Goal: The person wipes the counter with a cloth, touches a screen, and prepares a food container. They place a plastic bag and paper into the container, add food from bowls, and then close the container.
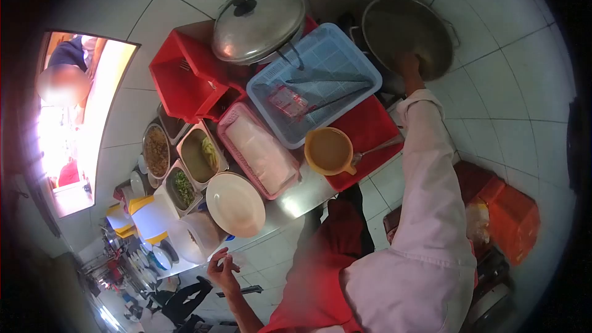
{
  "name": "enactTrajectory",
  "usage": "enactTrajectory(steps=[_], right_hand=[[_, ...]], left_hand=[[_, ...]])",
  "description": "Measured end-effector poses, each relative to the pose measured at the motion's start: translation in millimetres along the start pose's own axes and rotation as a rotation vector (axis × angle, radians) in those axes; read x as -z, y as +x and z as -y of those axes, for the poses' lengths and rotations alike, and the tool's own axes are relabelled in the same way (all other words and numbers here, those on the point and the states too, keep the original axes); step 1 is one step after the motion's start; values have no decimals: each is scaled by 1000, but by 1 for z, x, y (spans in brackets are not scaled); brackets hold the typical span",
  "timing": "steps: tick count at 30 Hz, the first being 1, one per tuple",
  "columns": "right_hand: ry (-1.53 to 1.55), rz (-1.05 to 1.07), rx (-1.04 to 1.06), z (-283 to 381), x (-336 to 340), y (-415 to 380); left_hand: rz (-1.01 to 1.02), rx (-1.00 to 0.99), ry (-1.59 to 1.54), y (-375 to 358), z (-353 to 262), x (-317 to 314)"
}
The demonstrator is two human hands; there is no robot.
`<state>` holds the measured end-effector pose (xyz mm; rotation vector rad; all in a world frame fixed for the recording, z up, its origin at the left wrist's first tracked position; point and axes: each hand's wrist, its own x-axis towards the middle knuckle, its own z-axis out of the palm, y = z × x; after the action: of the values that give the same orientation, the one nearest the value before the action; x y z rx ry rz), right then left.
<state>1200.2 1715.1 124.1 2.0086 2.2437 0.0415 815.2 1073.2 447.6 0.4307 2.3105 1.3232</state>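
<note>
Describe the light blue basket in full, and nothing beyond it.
The light blue basket is rectangular, with rounded corners, raised sides and a gridded floor; it looks like plastic. It sits open side up, apparently level, beside the pink basket and partly over the red tray. Inside lie a red-and-white packet and long, dark, thin items. The yellow cup overlaps its edge in view; contact is unclear. The left hand and right hand are off it.

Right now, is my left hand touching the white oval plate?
Apart. The head view shows a plain gap between the left hand and the white oval plate.
</note>
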Motion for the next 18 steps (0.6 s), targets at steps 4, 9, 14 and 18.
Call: enactTrajectory(steps=[4,9,14,18], right_hand=[[49,-107,19,2,18,-17],[123,-90,-78,-53,34,-11],[369,-298,277,-109,92,-41],[1171,-186,-16,-89,196,-91]], left_hand=[[-58,30,32,-6,-4,9],[-50,-87,0,5,12,17],[-97,-199,-222,23,4,1],[-149,-205,-347,40,-9,-16]])
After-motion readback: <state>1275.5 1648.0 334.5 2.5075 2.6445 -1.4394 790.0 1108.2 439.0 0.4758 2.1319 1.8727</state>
